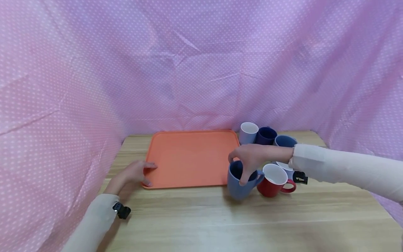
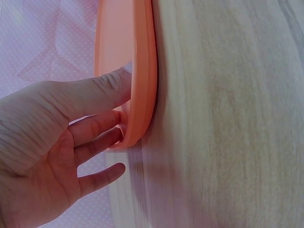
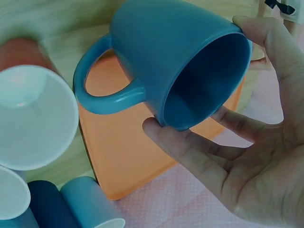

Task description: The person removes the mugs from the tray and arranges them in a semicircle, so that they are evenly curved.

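Note:
In the head view a blue-grey mug point(image 1: 238, 187) hangs by the tray's front right corner, its handle pointing right. My right hand point(image 1: 251, 158) grips it by the rim from above, thumb on the near side and fingers on the far side. The right wrist view shows the mug point(image 3: 156, 42) with its dark inside and the thumb and fingertips at its lip. At the left end of the orange tray point(image 1: 192, 157), my left hand point(image 1: 136, 173) rests at the front corner. Its thumb and fingers reach loosely over the rim point(image 2: 145, 71), with the little finger off it.
Beside the held mug stands a red mug point(image 1: 267, 188) with a white inside. Behind are a white mug point(image 1: 248, 134), a dark navy mug point(image 1: 265, 136) and a blue mug point(image 1: 284, 140). Another white-lined mug point(image 1: 289, 172) is partly hidden under the right forearm. Pink dotted cloth point(image 1: 189, 70) hangs behind the wooden table point(image 1: 201, 220).

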The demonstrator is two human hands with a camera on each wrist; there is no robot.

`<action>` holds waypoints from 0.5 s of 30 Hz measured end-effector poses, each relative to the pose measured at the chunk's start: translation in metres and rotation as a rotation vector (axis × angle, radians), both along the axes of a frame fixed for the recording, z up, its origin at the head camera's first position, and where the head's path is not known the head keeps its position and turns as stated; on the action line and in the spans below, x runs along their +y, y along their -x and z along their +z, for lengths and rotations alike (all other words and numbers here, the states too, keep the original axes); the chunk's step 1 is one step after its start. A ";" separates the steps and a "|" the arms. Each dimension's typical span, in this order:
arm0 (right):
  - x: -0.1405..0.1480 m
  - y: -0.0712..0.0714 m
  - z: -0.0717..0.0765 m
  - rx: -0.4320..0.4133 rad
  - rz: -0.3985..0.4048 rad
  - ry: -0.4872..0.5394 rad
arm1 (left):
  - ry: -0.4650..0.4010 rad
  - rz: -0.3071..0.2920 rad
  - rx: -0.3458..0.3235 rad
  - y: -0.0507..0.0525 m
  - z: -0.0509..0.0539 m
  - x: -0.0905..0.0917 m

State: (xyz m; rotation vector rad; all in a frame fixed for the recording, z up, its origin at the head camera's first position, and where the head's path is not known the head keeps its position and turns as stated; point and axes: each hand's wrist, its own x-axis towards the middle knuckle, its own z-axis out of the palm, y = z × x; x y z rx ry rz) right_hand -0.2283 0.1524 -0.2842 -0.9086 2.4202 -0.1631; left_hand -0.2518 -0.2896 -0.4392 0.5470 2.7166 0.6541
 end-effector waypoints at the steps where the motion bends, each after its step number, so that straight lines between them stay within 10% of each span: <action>1: 0.000 -0.001 -0.001 -0.002 -0.007 -0.002 | 0.000 0.003 -0.001 0.000 0.000 0.000; 15: 0.007 -0.015 -0.010 -0.040 -0.033 0.004 | 0.006 -0.021 0.000 0.000 0.004 0.001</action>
